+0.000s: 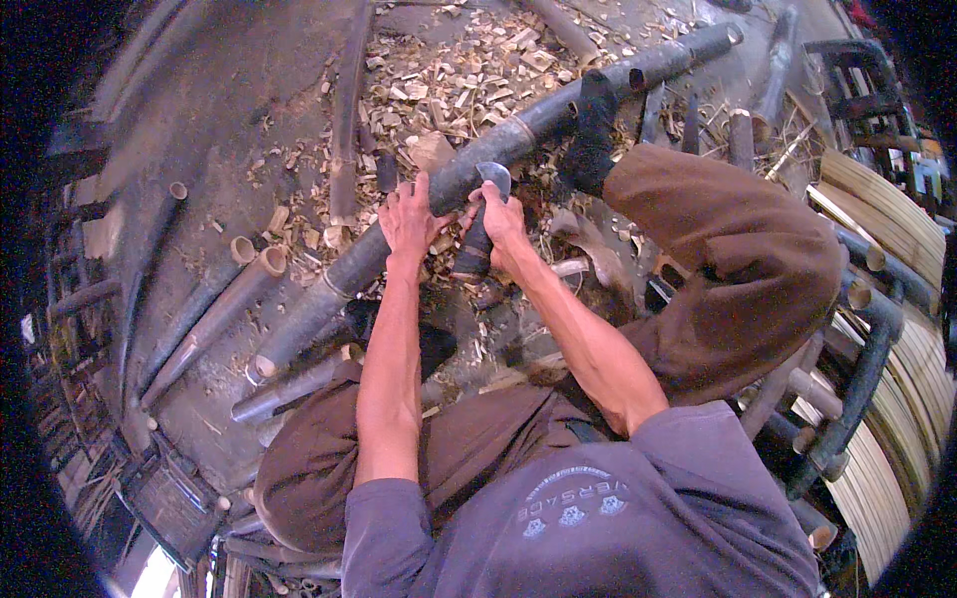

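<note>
A long dark bamboo pole (498, 145) lies slantwise before me, from near left to far right. My left hand (407, 221) grips it near its middle, fingers over the far side and thumb on the near side. Just right of it, my right hand (498, 227) is closed round a knife with a curved metal blade (493, 177). Its thick dark handle (473, 257) points down toward me. The blade is close to the pole's near side; whether it touches cannot be told. My dark-clad foot (588, 135) rests against the pole farther right.
Pale wood chips (469, 75) litter the ground beyond the pole. Several bamboo lengths (214, 319) lie at left, another pole (349, 120) points away. At right are stacked pale strips (887, 419), dark pipe-like poles (867, 349) and a dark rack (857, 90).
</note>
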### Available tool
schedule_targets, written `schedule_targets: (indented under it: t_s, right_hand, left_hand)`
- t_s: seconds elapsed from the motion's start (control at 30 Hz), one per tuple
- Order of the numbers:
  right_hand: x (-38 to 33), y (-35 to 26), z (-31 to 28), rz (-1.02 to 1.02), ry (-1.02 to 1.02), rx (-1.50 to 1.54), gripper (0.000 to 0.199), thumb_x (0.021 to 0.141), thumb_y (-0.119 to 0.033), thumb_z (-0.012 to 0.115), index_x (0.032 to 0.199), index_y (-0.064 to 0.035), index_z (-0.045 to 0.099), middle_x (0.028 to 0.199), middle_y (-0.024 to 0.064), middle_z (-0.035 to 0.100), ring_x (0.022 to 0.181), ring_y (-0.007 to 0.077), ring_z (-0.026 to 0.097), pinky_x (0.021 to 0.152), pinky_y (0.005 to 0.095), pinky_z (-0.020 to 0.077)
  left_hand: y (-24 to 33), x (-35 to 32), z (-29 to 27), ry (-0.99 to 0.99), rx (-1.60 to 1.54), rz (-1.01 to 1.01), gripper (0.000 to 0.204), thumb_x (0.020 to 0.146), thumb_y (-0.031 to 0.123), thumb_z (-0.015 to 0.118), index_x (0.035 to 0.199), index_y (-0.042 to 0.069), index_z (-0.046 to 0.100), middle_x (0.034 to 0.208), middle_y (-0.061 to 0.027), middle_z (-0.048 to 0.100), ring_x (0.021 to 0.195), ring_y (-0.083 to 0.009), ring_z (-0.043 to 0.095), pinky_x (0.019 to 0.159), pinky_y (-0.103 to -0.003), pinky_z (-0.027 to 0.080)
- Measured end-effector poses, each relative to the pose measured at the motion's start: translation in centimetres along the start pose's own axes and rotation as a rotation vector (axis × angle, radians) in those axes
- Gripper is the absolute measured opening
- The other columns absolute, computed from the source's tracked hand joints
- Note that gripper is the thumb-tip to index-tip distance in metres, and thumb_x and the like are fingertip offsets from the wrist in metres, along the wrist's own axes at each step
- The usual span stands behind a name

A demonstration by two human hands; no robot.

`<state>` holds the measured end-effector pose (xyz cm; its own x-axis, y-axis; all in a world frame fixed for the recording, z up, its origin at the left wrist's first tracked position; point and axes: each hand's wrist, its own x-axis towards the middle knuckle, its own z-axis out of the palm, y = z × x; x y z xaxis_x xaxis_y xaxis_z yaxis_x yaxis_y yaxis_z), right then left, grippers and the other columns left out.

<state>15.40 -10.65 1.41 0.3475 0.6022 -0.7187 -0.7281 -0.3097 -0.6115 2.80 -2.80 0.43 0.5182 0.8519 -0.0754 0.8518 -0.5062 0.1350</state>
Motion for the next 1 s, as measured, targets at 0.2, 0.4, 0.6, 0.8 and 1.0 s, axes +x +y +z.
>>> schedule_targets:
  t_s: [0.2, 0.4, 0.6, 0.8, 1.0]
  right_hand:
    - [-0.4, -0.3, 0.4, 0.015, -0.01, -0.026, 0.031, 0.097, -0.034, 0.048, 0.089, -0.0049, 0.055, 0.061, 0.0044, 0.05, 0.049, 0.0186, 0.054, 0.046, 0.035, 0.0477]
    - [-0.3, -0.4, 0.3, 0.012, 0.041, -0.079, 0.032, 0.096, -0.034, 0.049, 0.087, -0.0044, 0.055, 0.059, 0.0045, 0.052, 0.048, 0.0183, 0.054, 0.046, 0.0347, 0.0466]
    - [-0.8, -0.8, 0.4, -0.025, 0.014, -0.077, 0.032, 0.096, -0.033, 0.048, 0.084, -0.0049, 0.056, 0.058, 0.0046, 0.053, 0.048, 0.0182, 0.054, 0.046, 0.0343, 0.0467]
    - [-0.1, -0.2, 0.0, 0.007, 0.027, -0.062, 0.032, 0.096, -0.033, 0.048, 0.084, -0.0048, 0.056, 0.059, 0.0051, 0.052, 0.047, 0.0183, 0.053, 0.045, 0.0346, 0.046]
    - [1.0, 0.3, -0.4, -0.047, 0.088, -0.193, 0.033, 0.096, -0.035, 0.049, 0.084, -0.0041, 0.056, 0.058, 0.0058, 0.051, 0.046, 0.0188, 0.052, 0.044, 0.0355, 0.0462]
  left_hand:
    - [-0.3, 0.0, -0.3, -0.025, -0.013, -0.011, 0.085, 0.058, 0.045, 0.084, 0.128, 0.016, 0.047, 0.105, -0.0088, 0.058, 0.098, -0.0302, 0.059, 0.08, -0.044, 0.047]
    - [0.1, 0.2, -0.5, -0.033, -0.007, -0.013, 0.085, 0.058, 0.045, 0.084, 0.129, 0.016, 0.047, 0.106, -0.008, 0.058, 0.099, -0.0292, 0.059, 0.08, -0.044, 0.047]
    - [0.0, 0.2, -0.4, -0.024, -0.008, -0.012, 0.083, 0.059, 0.045, 0.084, 0.127, 0.016, 0.047, 0.105, -0.0084, 0.059, 0.099, -0.0294, 0.059, 0.081, -0.044, 0.047]
    - [0.2, 0.3, -0.6, -0.023, -0.021, -0.001, 0.081, 0.058, 0.047, 0.084, 0.124, 0.015, 0.048, 0.104, -0.0084, 0.06, 0.097, -0.0294, 0.06, 0.079, -0.043, 0.048]
    - [0.3, 0.5, -0.8, -0.019, -0.001, -0.008, 0.082, 0.057, 0.047, 0.084, 0.124, 0.016, 0.048, 0.103, -0.0083, 0.06, 0.096, -0.0291, 0.061, 0.079, -0.043, 0.049]
